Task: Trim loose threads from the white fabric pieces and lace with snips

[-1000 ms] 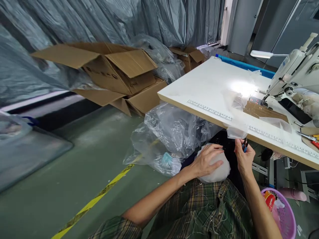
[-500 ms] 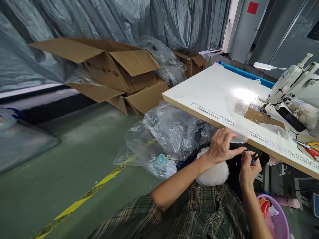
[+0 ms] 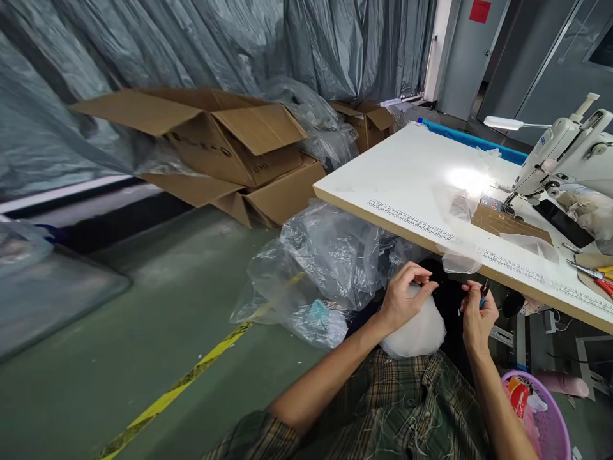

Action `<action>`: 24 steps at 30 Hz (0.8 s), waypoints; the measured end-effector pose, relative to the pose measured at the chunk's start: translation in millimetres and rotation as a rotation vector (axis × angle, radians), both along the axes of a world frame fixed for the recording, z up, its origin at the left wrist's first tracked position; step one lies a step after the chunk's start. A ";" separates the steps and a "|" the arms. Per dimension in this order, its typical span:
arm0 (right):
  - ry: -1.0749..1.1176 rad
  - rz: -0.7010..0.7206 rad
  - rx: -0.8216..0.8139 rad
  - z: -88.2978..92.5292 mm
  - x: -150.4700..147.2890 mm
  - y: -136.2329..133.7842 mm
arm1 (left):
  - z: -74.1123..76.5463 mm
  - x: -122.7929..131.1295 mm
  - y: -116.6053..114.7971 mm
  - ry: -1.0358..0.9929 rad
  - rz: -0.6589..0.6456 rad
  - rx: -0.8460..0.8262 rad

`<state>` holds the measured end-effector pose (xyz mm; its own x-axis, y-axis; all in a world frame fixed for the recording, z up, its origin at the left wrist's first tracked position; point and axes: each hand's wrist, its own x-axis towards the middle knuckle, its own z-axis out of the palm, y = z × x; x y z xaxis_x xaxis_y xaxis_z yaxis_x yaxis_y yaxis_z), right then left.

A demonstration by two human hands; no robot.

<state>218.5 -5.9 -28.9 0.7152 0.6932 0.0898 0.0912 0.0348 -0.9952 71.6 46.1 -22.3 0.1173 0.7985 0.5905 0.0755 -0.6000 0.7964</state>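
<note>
My right hand (image 3: 479,322) clamps snips (image 3: 483,294); I can't tell whether my left hand (image 3: 401,304) pinches thread. Likely trimming; the next cut calls for steadiness.

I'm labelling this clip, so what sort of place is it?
Probably a sewing workshop: a sewing machine stands on a white table with ruler scales marked along its edge, and open cardboard boxes are piled nearby.
</note>
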 end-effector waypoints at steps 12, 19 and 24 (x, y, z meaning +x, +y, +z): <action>-0.044 -0.138 0.097 1.0 2.9 -14.8 | 24.2 44.6 32.1 0.220 -0.037 0.207; 0.004 0.221 -0.024 -1.2 -7.7 -15.9 | 5.7 -19.2 -19.1 -0.464 -0.263 -0.842; -0.012 0.533 -0.109 4.5 -33.6 -19.2 | -5.7 -47.6 -56.8 -0.570 -0.182 -1.062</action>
